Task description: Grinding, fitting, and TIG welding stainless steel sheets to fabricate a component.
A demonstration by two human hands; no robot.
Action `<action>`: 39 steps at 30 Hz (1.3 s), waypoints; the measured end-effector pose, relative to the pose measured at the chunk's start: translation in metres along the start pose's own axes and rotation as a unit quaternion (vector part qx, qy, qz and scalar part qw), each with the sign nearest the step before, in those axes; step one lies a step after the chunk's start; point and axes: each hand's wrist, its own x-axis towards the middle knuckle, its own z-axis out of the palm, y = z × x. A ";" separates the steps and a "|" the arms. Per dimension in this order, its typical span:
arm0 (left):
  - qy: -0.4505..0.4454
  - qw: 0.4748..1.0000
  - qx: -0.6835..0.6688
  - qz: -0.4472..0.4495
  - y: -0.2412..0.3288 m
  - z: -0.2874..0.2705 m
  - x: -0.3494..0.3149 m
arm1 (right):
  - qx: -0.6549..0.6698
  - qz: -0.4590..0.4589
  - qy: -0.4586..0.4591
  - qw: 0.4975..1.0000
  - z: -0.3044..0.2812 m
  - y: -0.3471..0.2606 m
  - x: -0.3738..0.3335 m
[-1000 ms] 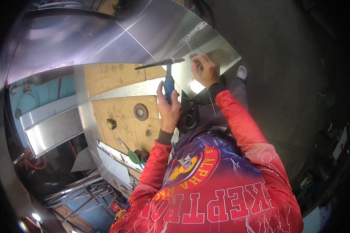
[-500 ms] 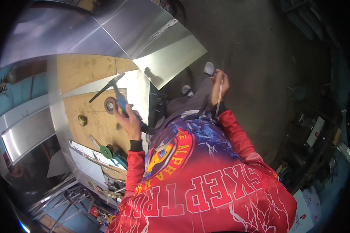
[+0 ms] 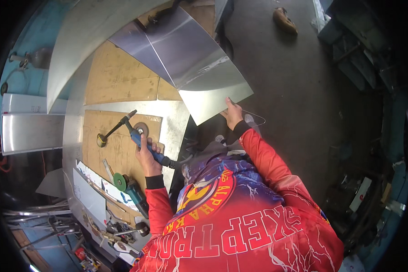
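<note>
My left hand (image 3: 148,158) is closed around the blue handle of a welding torch (image 3: 145,144), its black head pointing away to the upper left over the bench. Its black cable trails toward my waist. My right hand (image 3: 233,115) grips the near right edge of a shiny folded metal sheet (image 3: 208,75), thumb on top and fingers mostly hidden beneath. From that hand a thin wire-like rod (image 3: 261,117) curves out to the right. A brown grinding disc (image 3: 141,127) lies beside the torch, and a yellow-black tape measure (image 3: 101,140) sits near the torch tip.
A green angle grinder (image 3: 134,194) lies on the bench at my left, near loose hand tools (image 3: 122,232). Another large metal sheet (image 3: 84,41) rises at the far left. Metal scraps (image 3: 360,195) stand along the right. A brown dog (image 3: 284,21) lies on the floor ahead.
My right hand has moved from beside my leg, left to the metal sheet's edge, and taken hold of it. The torch stays in my left hand. The view has shifted.
</note>
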 end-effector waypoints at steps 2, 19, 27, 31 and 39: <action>0.000 1.000 -0.005 0.009 -0.002 0.003 -0.003 | -0.014 -0.014 0.000 1.000 -0.003 -0.013 0.005; 0.071 0.997 -0.005 0.042 -0.022 0.100 -0.057 | -0.144 0.010 0.006 0.990 -0.043 -0.153 0.083; 0.102 0.994 -0.013 0.046 -0.042 0.131 -0.088 | -0.185 0.017 -0.063 0.981 -0.081 -0.195 0.139; 0.121 0.992 -0.002 0.039 -0.050 0.141 -0.102 | -0.179 0.046 -0.091 0.979 -0.087 -0.199 0.141; 0.104 0.993 0.043 0.018 -0.062 0.157 -0.113 | -0.165 0.039 -0.099 0.980 -0.093 -0.197 0.136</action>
